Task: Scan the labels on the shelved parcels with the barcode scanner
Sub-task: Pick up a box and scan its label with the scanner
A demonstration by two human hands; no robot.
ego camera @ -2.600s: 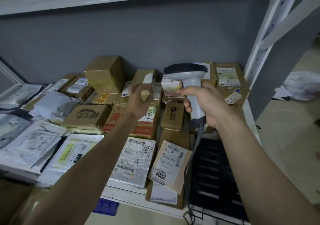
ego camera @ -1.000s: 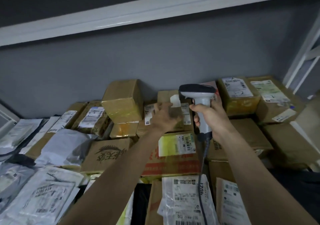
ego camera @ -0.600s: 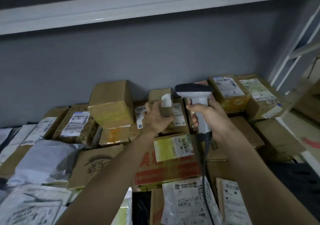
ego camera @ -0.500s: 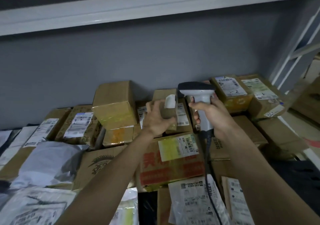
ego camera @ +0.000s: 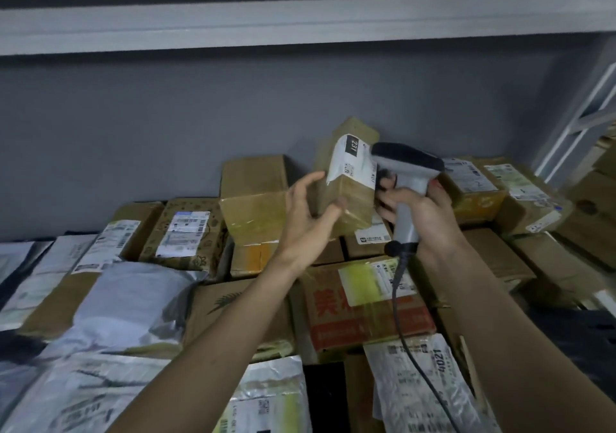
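- Cardboard box (ego camera: 346,179), taped, white label on its upper end — lifted clear of the parcels (ego camera: 363,302) on the shelf, tilted.
- Left hand (ego camera: 308,214): fingers and thumb wrapped round the box's lower end.
- Right hand (ego camera: 423,214) clenched on the scanner (ego camera: 405,179) grip; scanner head just beside the label.
- Cable (ego camera: 410,342) trails down over the parcels.

Small box (ego camera: 346,182) raised above shelved parcels (ego camera: 366,302), barcode scanner (ego camera: 405,179) just right.

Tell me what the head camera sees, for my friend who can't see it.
A left hand lifts a small taped box while the right hand aims a grey barcode scanner at its label, above a shelf crowded with parcels.
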